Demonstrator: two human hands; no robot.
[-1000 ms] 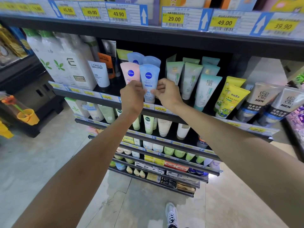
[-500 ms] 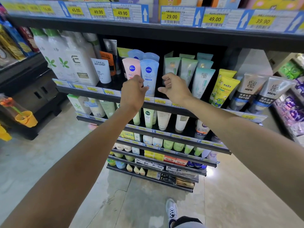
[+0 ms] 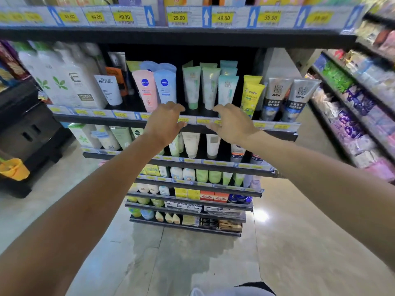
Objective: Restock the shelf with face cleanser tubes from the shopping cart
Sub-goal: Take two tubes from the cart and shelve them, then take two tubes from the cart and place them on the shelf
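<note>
Hovering in front of the shelf (image 3: pixel 132 121), the left hand (image 3: pixel 164 122) and the right hand (image 3: pixel 232 122) each have a loose, spread grip with fingers relaxed and holding nothing. Both sit level with the shelf's price strip. Above the left hand, the blue Nivea tube (image 3: pixel 165 86) stands cap-down on the shelf beside the pink Nivea tube (image 3: pixel 145 90), with green tubes (image 3: pixel 201 86) just to the right.

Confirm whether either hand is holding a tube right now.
No: the left hand and right hand hover open before the shelf edge, gripping nothing.
</note>
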